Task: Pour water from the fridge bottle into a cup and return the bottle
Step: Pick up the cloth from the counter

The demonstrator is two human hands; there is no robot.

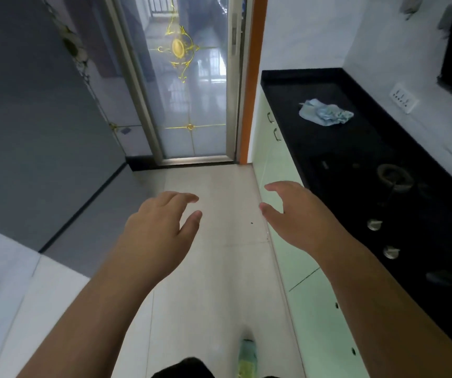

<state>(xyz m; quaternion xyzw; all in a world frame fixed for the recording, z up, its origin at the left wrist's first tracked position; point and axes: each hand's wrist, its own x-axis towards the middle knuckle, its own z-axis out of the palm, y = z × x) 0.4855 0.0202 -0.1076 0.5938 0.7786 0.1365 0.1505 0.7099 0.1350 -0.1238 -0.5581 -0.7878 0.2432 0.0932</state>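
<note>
Hands hung empty over the pale floor tiles (214, 268): the left hand (159, 227) and the right hand (293, 216) both had fingers loosely spread and gripped nothing. A grey fridge (28, 118) stood shut at the left; no bottle or cup showed in view. On the black counter (355, 148) at the right lay a crumpled blue cloth (325, 113), with what looked like a gas burner (393, 175) nearer. A glass door (189, 85) stood ahead.

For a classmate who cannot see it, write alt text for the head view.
Two empty hands, left hand and right hand, reach forward over a pale floor. A black counter with a blue cloth runs along the right; a glass door stands ahead.
</note>
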